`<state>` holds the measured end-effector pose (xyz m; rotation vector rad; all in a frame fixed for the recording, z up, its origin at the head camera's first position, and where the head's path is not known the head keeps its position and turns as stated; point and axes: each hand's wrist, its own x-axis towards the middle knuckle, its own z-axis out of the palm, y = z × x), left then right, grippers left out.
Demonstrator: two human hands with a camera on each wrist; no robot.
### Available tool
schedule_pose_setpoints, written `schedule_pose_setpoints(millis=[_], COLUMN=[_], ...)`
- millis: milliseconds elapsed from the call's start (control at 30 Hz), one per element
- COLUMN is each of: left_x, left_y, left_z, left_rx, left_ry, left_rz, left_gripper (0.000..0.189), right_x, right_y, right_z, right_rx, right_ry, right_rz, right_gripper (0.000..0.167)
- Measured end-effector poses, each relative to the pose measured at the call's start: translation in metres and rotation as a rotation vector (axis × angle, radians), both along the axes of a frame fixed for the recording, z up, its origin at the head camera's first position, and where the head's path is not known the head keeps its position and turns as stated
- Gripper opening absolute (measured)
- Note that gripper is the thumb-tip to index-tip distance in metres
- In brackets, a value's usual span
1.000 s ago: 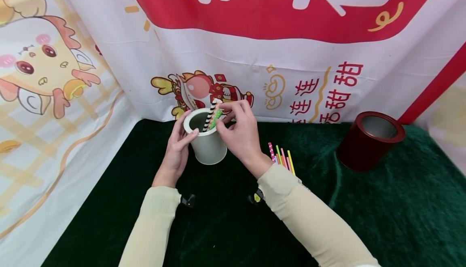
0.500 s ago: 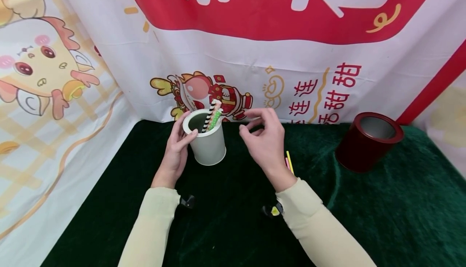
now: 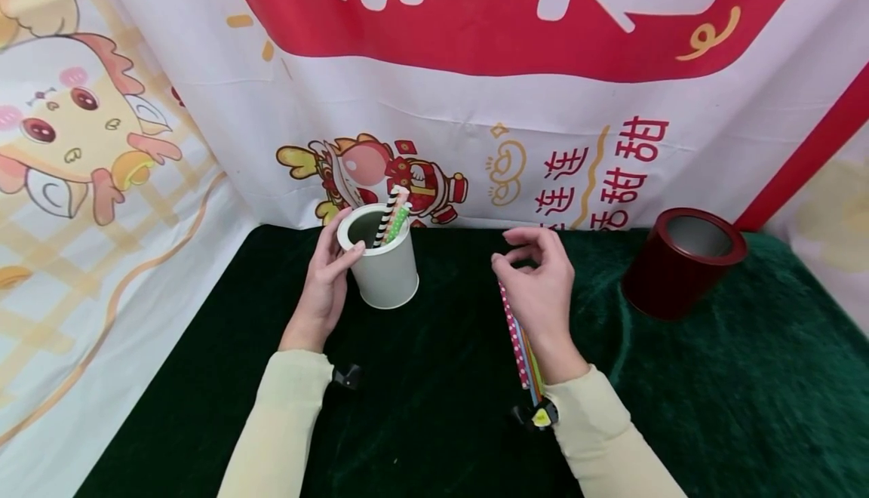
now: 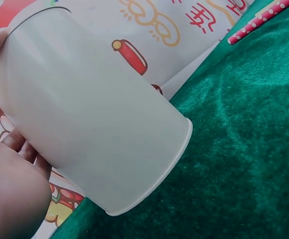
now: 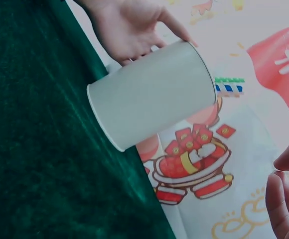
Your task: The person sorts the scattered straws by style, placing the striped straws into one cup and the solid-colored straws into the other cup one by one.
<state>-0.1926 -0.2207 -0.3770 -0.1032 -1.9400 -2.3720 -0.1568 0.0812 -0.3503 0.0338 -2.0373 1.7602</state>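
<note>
A pale grey canister (image 3: 382, 275) stands on the green cloth, and my left hand (image 3: 324, 290) grips its left side with the thumb over the rim. Out of its mouth lean a black-and-white striped straw (image 3: 385, 215), a green dotted straw (image 3: 397, 226) and a pink one. To the right, my right hand (image 3: 543, 298) hovers over a bundle of colourful straws, its fingers loosely bent and nothing between them. Part of the bundle is hidden under that hand; a pink dotted straw (image 3: 514, 336) lies at its left edge. In the right wrist view, thumb and fingers (image 5: 284, 199) show at the right border.
A dark red canister (image 3: 684, 264) with a grey inside stands at the right of the table. Behind the table hangs a white and red printed cloth (image 3: 434, 98). Dark green velvet (image 3: 434, 422) covers the table top.
My right hand has left the straws in the canister and moved right and down, over the straws on the table. My left hand keeps its hold on the canister.
</note>
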Motion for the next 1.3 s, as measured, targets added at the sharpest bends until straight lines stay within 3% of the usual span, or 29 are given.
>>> schedule_pose_setpoints(millis=[233,500,733,1000,1300], left_x=[-0.001,0.001,0.001,0.000,-0.001], left_y=[0.000,0.000,0.000,0.001,0.001], left_z=[0.000,-0.002,-0.001,-0.001,-0.001], left_rx=[-0.004,-0.004,-0.004,-0.005,-0.008], left_ry=[0.004,-0.001,-0.006,0.001,-0.002], left_rz=[0.007,0.009,0.004,0.007,0.008], left_gripper=[0.059,0.058,0.062,0.058,0.059], right_x=[-0.003,-0.006,-0.010,-0.016,-0.015], right_y=[0.011,0.015,0.019,0.025,0.027], right_z=[-0.006,-0.015,-0.021,-0.035,-0.043], right_rx=[0.021,0.137,0.286,0.545,0.626], right_ry=[-0.052,-0.154,-0.315,-0.409,-0.525], right_rz=[-0.033,-0.018,0.034,0.110,0.147], right_gripper=[0.024,0.020,0.012,0.021,0.023])
